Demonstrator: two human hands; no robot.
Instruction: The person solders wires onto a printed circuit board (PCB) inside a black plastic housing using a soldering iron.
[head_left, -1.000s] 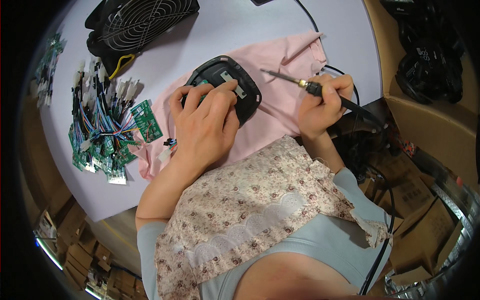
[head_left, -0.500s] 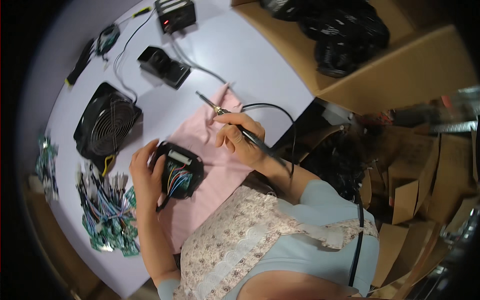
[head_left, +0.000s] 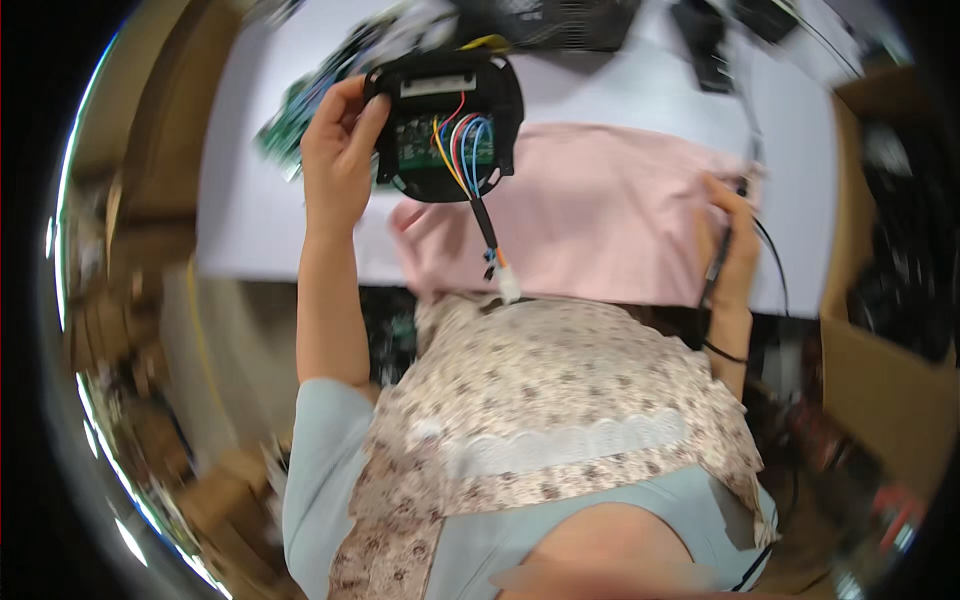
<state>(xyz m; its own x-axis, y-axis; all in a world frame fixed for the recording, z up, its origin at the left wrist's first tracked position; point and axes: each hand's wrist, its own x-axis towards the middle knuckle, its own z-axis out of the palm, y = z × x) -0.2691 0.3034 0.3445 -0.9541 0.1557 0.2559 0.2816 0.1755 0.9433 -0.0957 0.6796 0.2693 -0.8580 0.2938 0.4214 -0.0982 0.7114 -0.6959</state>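
My left hand point(head_left: 342, 150) is closed on the left rim of a black round housing point(head_left: 505, 105), thumb on top, held up above the table. Inside it sit a green circuit board point(head_left: 415, 150) and red, yellow, white and blue wires. They gather into a black sleeve point(head_left: 483, 222) that hangs down to a white connector point(head_left: 508, 285) by my apron. At the right, my right hand point(head_left: 740, 235) grips a black soldering iron point(head_left: 714, 268), blurred and partly hidden by the fingers, over the right end of a pink cloth point(head_left: 600, 220).
A heap of green boards with wires point(head_left: 300, 115) lies beyond my left hand. A black fan point(head_left: 560, 25) and a black stand point(head_left: 702, 45) are at the back. The iron's cord point(head_left: 775, 255) loops on the right, near a cardboard box point(head_left: 880, 400).
My view has swung round. The housing is now lifted off the cloth in my left hand, its wires hanging down. My right hand with the soldering iron is now farther from it.
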